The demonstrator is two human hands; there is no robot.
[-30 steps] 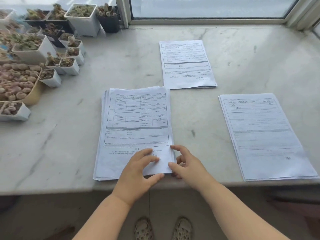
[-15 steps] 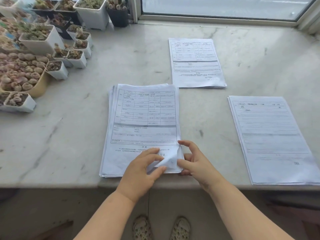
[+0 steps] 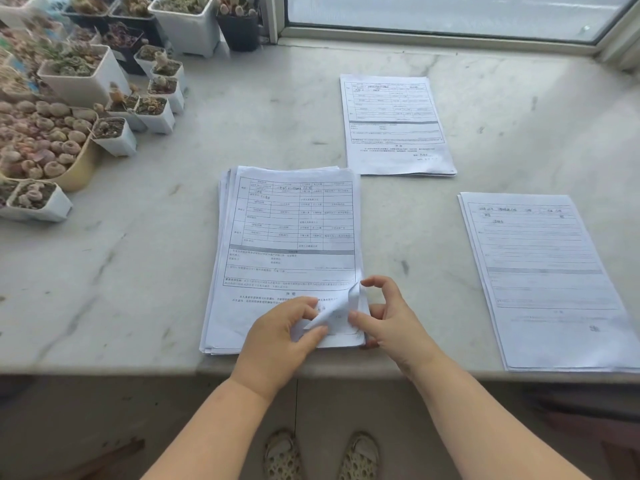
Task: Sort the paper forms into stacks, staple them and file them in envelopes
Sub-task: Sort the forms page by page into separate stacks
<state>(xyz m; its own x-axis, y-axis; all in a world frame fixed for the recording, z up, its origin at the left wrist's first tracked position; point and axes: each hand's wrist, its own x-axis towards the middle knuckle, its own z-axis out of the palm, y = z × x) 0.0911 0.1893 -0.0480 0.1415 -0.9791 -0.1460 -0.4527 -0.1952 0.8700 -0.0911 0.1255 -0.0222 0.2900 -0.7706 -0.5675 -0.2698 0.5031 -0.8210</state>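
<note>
A thick stack of printed forms (image 3: 291, 237) lies near the front edge of the marble ledge (image 3: 138, 271). My left hand (image 3: 280, 337) rests on its lower part and pinches the curled lower right corner of the top sheet (image 3: 337, 306) between thumb and fingers. My right hand (image 3: 391, 317) sits just right of that corner, thumb touching the sheet, fingers curved above it. A thinner pile of similar forms (image 3: 394, 126) lies farther back. A third pile with lined forms (image 3: 543, 271) lies to the right.
Many small white pots of succulents (image 3: 152, 112) and a yellow bowl of pebble-like plants (image 3: 41, 140) crowd the left of the ledge. A window frame (image 3: 450, 39) runs along the back. My feet in sandals (image 3: 318, 455) show below the ledge's edge.
The lower right corner of the top sheet has been lifted and curled up by my left hand; it lay flat one second ago. My right hand has shifted slightly right of the corner.
</note>
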